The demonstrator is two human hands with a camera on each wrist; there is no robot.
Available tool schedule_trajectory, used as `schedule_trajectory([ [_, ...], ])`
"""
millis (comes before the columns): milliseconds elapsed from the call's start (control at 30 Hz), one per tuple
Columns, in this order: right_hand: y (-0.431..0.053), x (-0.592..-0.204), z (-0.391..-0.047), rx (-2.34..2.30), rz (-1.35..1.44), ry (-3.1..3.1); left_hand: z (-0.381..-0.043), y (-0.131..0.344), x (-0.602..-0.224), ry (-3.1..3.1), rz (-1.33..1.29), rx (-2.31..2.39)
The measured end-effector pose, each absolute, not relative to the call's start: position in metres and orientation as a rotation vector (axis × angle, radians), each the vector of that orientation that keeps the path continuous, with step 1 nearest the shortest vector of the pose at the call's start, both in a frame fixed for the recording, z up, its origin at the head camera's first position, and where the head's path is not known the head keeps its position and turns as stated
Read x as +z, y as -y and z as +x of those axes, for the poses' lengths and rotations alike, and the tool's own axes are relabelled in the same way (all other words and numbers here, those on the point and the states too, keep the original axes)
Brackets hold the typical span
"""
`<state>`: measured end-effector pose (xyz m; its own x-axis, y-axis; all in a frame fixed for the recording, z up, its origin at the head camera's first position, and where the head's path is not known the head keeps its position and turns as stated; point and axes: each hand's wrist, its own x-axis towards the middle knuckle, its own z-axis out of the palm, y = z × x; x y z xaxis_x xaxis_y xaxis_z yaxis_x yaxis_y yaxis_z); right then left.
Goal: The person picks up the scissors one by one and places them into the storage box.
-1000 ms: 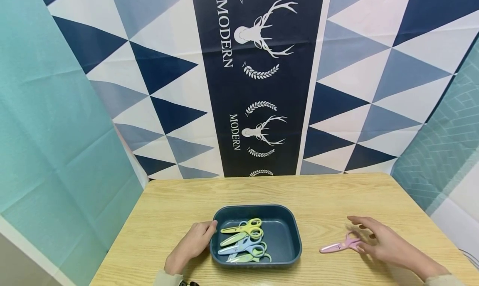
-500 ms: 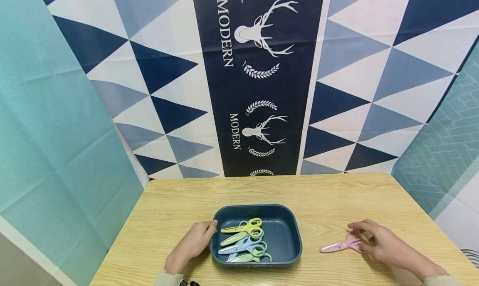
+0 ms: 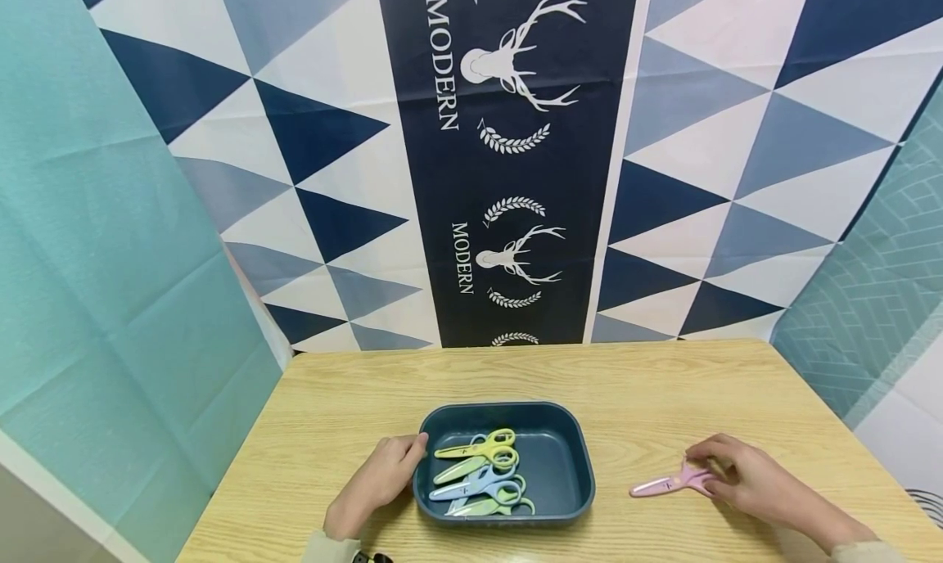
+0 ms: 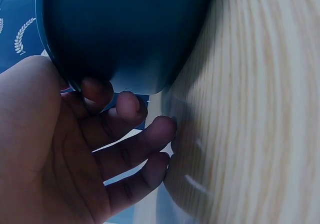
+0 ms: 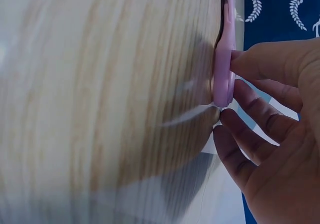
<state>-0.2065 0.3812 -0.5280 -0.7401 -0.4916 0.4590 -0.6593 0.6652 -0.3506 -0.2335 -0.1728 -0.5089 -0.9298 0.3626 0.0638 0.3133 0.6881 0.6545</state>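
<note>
On the table to the right lies a pair of pink scissors, its blades pointing left. My right hand pinches its handles between thumb and fingers; part of the loops is hidden by the hand. From the side, in the right wrist view, the pink handle sits flat at the table surface with the thumb on it. A dark blue tray stands in the middle, and my left hand holds its left rim. In the left wrist view the index finger is bent against the tray's outer wall.
Inside the tray, a pile of scissors covers the left half: yellow scissors on top, blue scissors and green ones around them. Behind the wooden table hangs a patterned cloth. Teal sheets border both sides.
My right hand has closed in on the pink scissors, its raised fingers coming down and curling onto the handles. The scissors, the tray and my left hand stay in place.
</note>
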Motion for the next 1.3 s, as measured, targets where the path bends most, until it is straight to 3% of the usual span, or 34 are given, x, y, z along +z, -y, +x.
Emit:
schedule_trajectory([
  [1300,-0.383,-0.516,-0.204,0.759,0.854,2.798,-0.232,0.172,-0.506,-2.811,0.542,1.072],
])
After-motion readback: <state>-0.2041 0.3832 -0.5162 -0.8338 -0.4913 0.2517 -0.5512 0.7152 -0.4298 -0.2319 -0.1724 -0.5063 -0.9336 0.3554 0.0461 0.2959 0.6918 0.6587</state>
